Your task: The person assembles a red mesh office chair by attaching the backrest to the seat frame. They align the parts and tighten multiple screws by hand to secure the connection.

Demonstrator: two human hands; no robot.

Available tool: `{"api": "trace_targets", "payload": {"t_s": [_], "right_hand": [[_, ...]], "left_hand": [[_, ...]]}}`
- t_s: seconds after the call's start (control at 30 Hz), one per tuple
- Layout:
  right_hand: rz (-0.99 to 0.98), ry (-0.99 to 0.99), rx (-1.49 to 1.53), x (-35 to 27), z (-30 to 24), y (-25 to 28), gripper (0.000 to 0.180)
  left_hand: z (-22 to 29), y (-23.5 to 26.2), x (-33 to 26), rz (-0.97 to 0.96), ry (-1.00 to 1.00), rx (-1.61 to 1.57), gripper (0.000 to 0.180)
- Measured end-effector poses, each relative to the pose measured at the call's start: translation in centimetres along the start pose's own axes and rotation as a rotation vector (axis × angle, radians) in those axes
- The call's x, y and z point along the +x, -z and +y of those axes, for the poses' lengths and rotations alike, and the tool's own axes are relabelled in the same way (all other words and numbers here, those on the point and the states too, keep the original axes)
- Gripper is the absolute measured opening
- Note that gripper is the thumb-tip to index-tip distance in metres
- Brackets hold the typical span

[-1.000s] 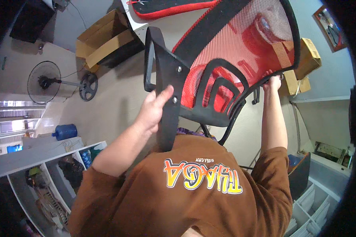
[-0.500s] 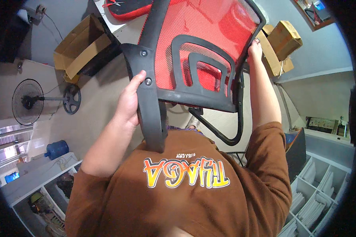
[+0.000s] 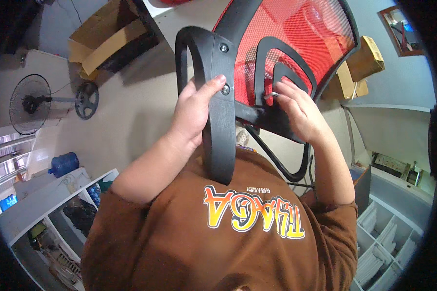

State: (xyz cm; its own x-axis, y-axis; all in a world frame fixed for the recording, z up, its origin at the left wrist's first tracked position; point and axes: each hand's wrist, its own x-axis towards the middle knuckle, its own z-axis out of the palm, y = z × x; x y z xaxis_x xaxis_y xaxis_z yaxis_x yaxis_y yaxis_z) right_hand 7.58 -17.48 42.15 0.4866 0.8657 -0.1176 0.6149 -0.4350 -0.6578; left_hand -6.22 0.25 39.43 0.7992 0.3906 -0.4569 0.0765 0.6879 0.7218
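Over at nine o'clock: standing fan [image 3: 30, 103] on the pale floor [image 3: 126, 111], blue water jug [image 3: 63, 164] lower down, white shelving [image 3: 58, 213] at seven. Up at eleven, a cardboard box [image 3: 107, 39]. Centre now: left hand [image 3: 195, 109] wrapped tight around the black armrest [image 3: 217, 106], thumb across its front near the lower screw [image 3: 226, 89], clamped firm. Just past twelve, red mesh chair back [image 3: 296, 39] tilted close above the chest. Right hand [image 3: 298, 109] at one o'clock, fingertips pinched narrow on a small metal piece [image 3: 273, 95] against the black frame, exact fit hard to tell. Looks like fastening work on the backrest, armrest steadied meanwhile. Next probably calls for fine finger turning, left hand bracing against twist. More boxes [image 3: 361, 63] at two.
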Motion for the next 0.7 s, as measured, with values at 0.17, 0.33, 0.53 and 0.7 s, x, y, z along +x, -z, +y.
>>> {"api": "trace_targets", "payload": {"t_s": [0.17,0.33,0.53,0.7], "right_hand": [[0.160,0.273,0.057,1.7,-3.1,-0.4,0.019],[0.272,0.276,0.135,2.0,-3.3,-1.6,0.009],[0.354,0.216,0.147,1.3,-2.3,-2.7,0.006],[0.417,0.175,0.157,1.9,-2.5,-3.3,0.007]], "left_hand": [[0.2,-1.1,0.5,-0.087,0.045,-0.078,0.025],[0.0,-0.9,0.8,-0.165,0.014,-0.036,0.024],[-0.3,-0.8,1.5,-0.141,0.035,-0.035,0.028],[-0.2,-1.2,1.4,-0.138,0.018,-0.072,0.027]]}}
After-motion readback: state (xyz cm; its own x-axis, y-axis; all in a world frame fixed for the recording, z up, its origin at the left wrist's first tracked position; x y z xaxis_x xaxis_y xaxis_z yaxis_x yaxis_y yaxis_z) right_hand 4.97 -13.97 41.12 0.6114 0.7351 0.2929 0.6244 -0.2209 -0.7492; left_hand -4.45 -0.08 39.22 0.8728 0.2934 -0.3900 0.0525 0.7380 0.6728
